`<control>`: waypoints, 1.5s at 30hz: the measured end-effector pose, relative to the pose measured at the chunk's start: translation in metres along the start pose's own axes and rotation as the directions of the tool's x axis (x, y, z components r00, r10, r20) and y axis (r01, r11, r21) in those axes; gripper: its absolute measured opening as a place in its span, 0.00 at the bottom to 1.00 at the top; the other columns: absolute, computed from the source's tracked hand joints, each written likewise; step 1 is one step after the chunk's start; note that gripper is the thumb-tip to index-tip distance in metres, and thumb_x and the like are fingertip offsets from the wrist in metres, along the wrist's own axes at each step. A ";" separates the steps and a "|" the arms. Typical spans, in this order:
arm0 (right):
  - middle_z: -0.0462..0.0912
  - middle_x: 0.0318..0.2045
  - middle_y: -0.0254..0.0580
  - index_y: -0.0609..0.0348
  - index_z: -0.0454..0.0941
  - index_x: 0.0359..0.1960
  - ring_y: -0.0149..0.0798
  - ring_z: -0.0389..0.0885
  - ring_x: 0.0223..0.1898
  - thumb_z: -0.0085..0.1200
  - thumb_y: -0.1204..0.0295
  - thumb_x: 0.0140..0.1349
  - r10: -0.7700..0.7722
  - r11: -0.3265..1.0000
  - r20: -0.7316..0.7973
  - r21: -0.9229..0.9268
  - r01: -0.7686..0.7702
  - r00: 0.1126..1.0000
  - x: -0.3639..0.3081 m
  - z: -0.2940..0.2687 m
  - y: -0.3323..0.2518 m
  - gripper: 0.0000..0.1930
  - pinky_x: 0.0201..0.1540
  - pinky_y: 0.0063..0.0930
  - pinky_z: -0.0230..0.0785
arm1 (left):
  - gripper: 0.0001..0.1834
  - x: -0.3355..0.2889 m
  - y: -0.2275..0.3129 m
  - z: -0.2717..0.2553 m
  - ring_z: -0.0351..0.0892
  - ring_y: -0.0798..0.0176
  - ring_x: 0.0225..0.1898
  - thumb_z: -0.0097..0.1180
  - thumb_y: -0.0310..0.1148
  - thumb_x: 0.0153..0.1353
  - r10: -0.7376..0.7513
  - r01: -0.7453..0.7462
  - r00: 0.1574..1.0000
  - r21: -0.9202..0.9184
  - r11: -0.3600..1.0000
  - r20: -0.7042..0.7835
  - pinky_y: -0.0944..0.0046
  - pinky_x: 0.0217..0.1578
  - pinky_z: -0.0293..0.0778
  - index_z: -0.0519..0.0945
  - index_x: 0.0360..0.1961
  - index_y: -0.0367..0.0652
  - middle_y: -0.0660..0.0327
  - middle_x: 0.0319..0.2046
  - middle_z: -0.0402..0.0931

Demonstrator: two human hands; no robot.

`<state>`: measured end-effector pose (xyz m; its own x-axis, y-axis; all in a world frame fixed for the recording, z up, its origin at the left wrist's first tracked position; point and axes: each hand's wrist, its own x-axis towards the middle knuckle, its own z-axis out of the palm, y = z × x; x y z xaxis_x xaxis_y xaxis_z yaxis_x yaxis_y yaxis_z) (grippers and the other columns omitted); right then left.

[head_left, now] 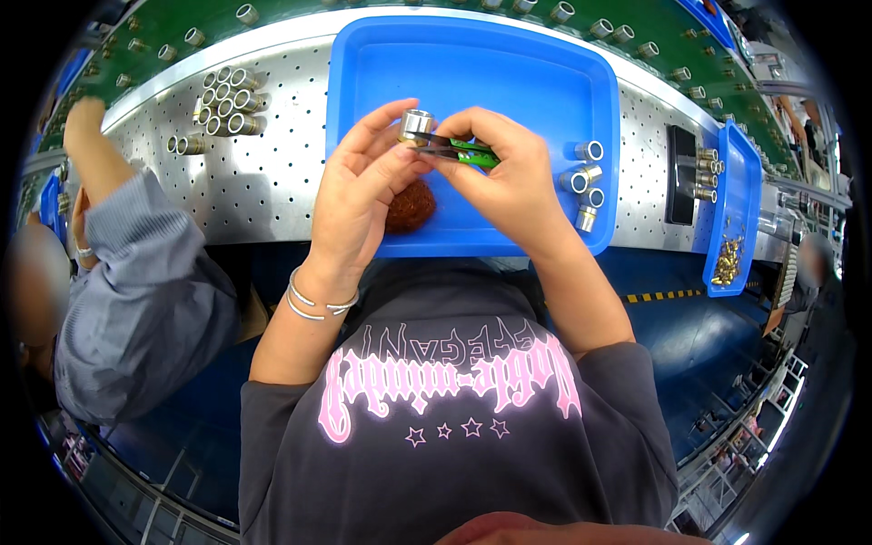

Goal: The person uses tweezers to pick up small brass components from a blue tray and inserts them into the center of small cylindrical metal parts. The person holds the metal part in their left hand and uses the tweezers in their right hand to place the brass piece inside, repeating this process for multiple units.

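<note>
Over the blue tray (472,32), my left hand (363,186) pinches a short metal cylindrical fitting (417,123) upright between thumb and fingers. My right hand (504,168) is closed around green-handled snips (474,154). Their dark narrow blades touch or lie across the lower part of the fitting; the exact contact is too small to tell. Beneath my left hand, a reddish-brown fibrous ball (411,209) lies in the tray, partly covered by the fingers. Several similar fittings (581,180) stand and lie inside the tray's right end.
Left of the tray, a cluster of fittings (227,100) sits on the perforated metal table (291,173). To the right are a black flat object (679,173) and a smaller blue tray (740,204) with brass-coloured pieces. A green belt (309,14) carries fittings behind. A person's grey sleeve (145,263) is at left.
</note>
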<state>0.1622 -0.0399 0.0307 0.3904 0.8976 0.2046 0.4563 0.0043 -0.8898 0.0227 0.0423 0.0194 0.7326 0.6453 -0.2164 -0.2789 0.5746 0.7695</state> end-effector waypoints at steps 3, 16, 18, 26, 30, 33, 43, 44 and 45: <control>0.78 0.27 0.43 0.60 0.76 0.31 0.45 0.78 0.28 0.57 0.76 0.46 -0.017 0.999 0.014 -0.045 0.017 1.000 0.002 0.000 -0.005 0.08 0.29 0.29 0.69 | 0.24 -0.001 -0.001 0.000 0.75 0.66 0.46 0.51 0.27 0.61 0.014 -0.015 1.000 0.082 0.997 0.013 0.67 0.49 0.73 0.63 0.59 0.36 0.57 0.45 0.73; 0.78 0.35 0.43 0.62 0.74 0.31 0.43 0.78 0.33 0.54 0.84 0.45 -0.099 0.995 -0.046 0.004 0.099 0.994 0.004 -0.005 -0.006 0.10 0.33 0.27 0.69 | 0.21 0.002 0.001 0.001 0.76 0.63 0.45 0.51 0.28 0.62 -0.067 0.067 0.998 -0.058 0.996 0.009 0.65 0.50 0.72 0.66 0.57 0.38 0.56 0.43 0.75; 0.78 0.37 0.43 0.62 0.74 0.32 0.42 0.78 0.34 0.54 0.85 0.45 -0.089 0.994 -0.035 0.059 0.091 0.995 0.004 -0.005 -0.004 0.11 0.33 0.27 0.70 | 0.21 0.002 0.001 0.001 0.76 0.62 0.45 0.51 0.28 0.62 -0.076 0.078 0.997 -0.094 0.993 0.027 0.65 0.49 0.72 0.67 0.56 0.38 0.55 0.43 0.75; 0.79 0.37 0.42 0.63 0.73 0.31 0.33 0.74 0.32 0.55 0.85 0.48 -0.031 0.990 -0.009 0.136 0.032 0.999 0.006 -0.009 -0.003 0.09 0.33 0.22 0.66 | 0.20 0.003 0.005 0.000 0.78 0.61 0.44 0.48 0.30 0.63 -0.093 0.096 0.995 -0.116 0.989 0.033 0.64 0.48 0.73 0.66 0.56 0.37 0.52 0.44 0.75; 0.80 0.37 0.37 0.62 0.73 0.30 0.18 0.62 0.22 0.56 0.83 0.52 -0.098 0.989 -0.034 0.104 0.101 0.995 0.006 -0.007 0.000 0.06 0.24 0.12 0.57 | 0.21 0.003 0.004 -0.002 0.78 0.61 0.43 0.48 0.30 0.63 -0.084 0.087 0.996 -0.119 0.989 0.034 0.64 0.48 0.73 0.67 0.56 0.37 0.53 0.44 0.76; 0.80 0.37 0.37 0.62 0.73 0.30 0.19 0.63 0.22 0.56 0.84 0.52 -0.118 0.990 -0.038 0.078 0.120 0.992 0.008 -0.008 -0.001 0.06 0.24 0.12 0.57 | 0.21 0.003 0.005 0.001 0.78 0.62 0.43 0.49 0.29 0.63 -0.068 0.070 0.998 -0.109 0.992 0.018 0.65 0.47 0.73 0.67 0.57 0.36 0.54 0.44 0.75; 0.79 0.35 0.44 0.62 0.73 0.32 0.46 0.80 0.35 0.53 0.85 0.44 -0.160 0.987 -0.014 -0.026 0.159 0.987 0.007 -0.009 -0.008 0.12 0.36 0.29 0.73 | 0.22 0.001 0.001 0.002 0.78 0.66 0.40 0.51 0.23 0.60 0.027 -0.030 0.999 0.131 0.991 0.019 0.69 0.44 0.73 0.67 0.57 0.35 0.54 0.42 0.76; 0.79 0.35 0.44 0.62 0.73 0.32 0.45 0.80 0.35 0.53 0.85 0.43 -0.165 0.986 -0.016 -0.038 0.165 0.986 0.007 -0.008 -0.009 0.12 0.36 0.29 0.73 | 0.22 0.001 0.001 0.001 0.78 0.66 0.39 0.51 0.23 0.61 0.039 -0.042 0.999 0.159 0.986 0.022 0.69 0.44 0.73 0.67 0.57 0.34 0.55 0.42 0.77; 0.79 0.35 0.44 0.62 0.73 0.32 0.45 0.80 0.35 0.53 0.85 0.43 -0.171 0.984 -0.017 -0.049 0.170 0.985 0.007 -0.008 -0.009 0.12 0.35 0.29 0.73 | 0.22 0.001 0.000 0.001 0.78 0.66 0.40 0.50 0.23 0.61 0.048 -0.052 0.998 0.170 0.984 0.029 0.69 0.44 0.73 0.67 0.57 0.34 0.55 0.42 0.76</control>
<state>0.1668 -0.0374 0.0437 0.3200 0.8761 0.3607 0.5548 0.1354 -0.8209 0.0237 0.0428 0.0198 0.7361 0.6572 -0.1619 -0.2071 0.4464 0.8705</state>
